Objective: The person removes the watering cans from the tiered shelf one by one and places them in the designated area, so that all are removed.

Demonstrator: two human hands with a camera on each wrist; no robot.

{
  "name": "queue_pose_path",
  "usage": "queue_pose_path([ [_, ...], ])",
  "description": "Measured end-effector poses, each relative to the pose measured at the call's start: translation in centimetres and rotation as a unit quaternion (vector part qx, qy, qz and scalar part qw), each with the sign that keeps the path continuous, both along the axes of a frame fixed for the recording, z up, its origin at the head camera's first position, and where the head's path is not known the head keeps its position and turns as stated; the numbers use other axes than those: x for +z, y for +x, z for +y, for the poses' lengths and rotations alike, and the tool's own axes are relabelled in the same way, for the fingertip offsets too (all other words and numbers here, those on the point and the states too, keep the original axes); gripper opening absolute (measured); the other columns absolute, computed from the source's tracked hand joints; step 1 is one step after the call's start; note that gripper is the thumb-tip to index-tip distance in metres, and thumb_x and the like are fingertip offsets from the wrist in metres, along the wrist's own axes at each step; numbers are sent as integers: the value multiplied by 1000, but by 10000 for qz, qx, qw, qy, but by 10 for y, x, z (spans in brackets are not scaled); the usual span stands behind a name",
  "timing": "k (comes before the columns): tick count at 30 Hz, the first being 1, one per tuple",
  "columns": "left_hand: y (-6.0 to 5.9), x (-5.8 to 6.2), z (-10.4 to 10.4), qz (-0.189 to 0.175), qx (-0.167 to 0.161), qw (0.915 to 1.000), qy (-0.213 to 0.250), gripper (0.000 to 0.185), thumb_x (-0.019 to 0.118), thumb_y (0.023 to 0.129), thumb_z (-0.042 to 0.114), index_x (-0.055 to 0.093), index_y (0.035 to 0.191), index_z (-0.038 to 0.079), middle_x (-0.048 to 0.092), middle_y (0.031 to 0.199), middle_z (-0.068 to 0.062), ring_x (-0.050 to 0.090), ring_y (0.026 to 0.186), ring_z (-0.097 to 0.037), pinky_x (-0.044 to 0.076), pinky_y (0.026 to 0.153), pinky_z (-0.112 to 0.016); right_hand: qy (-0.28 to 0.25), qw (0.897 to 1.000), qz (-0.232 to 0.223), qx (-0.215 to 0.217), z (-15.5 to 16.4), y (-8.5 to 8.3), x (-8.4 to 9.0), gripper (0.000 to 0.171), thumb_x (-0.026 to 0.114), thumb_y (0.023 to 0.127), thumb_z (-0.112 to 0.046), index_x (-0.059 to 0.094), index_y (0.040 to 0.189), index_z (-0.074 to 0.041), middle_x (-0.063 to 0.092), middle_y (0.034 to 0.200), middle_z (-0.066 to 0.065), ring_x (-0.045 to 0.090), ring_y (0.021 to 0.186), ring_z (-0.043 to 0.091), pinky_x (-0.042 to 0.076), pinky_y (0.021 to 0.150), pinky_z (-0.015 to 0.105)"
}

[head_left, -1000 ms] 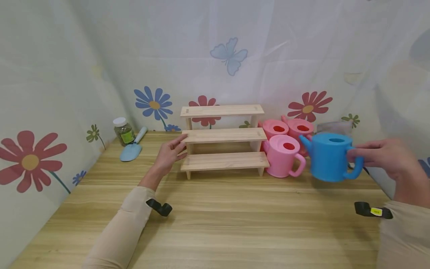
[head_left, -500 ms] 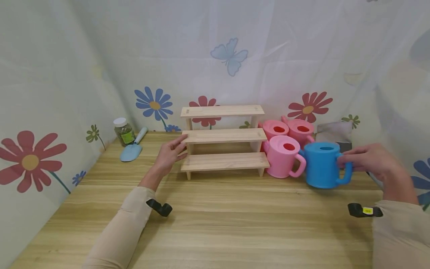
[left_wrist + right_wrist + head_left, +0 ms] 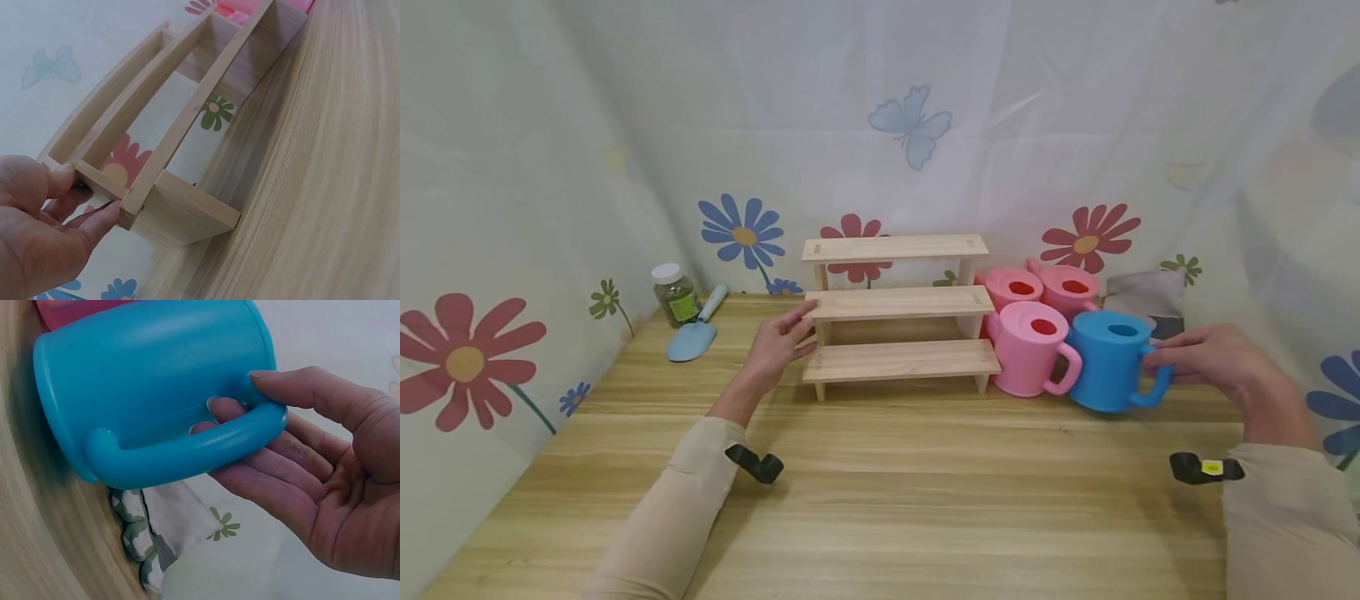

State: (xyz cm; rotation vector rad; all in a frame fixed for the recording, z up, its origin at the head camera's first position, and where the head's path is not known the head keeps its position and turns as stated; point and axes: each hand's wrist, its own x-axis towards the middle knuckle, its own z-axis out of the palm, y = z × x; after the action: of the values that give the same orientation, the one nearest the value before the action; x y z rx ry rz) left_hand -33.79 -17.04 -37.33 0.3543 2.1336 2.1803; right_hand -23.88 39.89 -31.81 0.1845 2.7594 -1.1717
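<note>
A blue watering can (image 3: 1108, 362) (image 3: 156, 375) stands on the wooden table (image 3: 925, 500), close against the front pink watering can (image 3: 1030, 346). My right hand (image 3: 1210, 362) (image 3: 325, 469) holds its handle, thumb on top and fingers through the loop. Two more pink cans (image 3: 1017, 287) (image 3: 1071, 287) stand behind. Left of them is a three-step wooden shelf (image 3: 898, 304) (image 3: 187, 125) with nothing on it. My left hand (image 3: 778, 342) (image 3: 44, 231) touches the shelf's left end with straight fingers, thumb at the middle step.
A lidded glass jar (image 3: 676, 293) and a light blue trowel (image 3: 694, 333) lie at the back left. A grey patterned pouch (image 3: 1146, 296) (image 3: 156, 537) sits behind the blue can. Flowered curtain walls close in the table on three sides.
My right hand has brought the blue can down and to the left, from the air onto the table beside the front pink can. The left hand has stayed at the shelf's end.
</note>
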Motion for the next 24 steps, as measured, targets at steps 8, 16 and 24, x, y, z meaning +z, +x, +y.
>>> queue_pose_path([
  [8,-5,-5,1,33,111,9999,-97,41,43,96,13,43,137,15,30,143,-8,37,123,-29,39,94,-44,-147,9995,-272,74,-2,-5,-8,83,68,75,-49,43,128,10,58,113,21,59,96,34,38,87,59],
  [16,-12,-12,0,78,141,9998,-116,40,44,96,16,45,136,19,31,142,-6,38,122,-28,41,92,-43,-256,9991,-329,80,-4,-10,-16,81,68,76,-47,43,128,9,57,114,22,61,95,32,36,89,59],
  [24,-12,-13,-1,103,136,9998,-91,41,44,96,16,44,136,18,30,143,-6,38,123,-29,41,92,-43,-317,9982,-491,121,-4,-13,-16,83,68,76,-47,40,129,10,56,115,23,60,96,33,39,87,56],
])
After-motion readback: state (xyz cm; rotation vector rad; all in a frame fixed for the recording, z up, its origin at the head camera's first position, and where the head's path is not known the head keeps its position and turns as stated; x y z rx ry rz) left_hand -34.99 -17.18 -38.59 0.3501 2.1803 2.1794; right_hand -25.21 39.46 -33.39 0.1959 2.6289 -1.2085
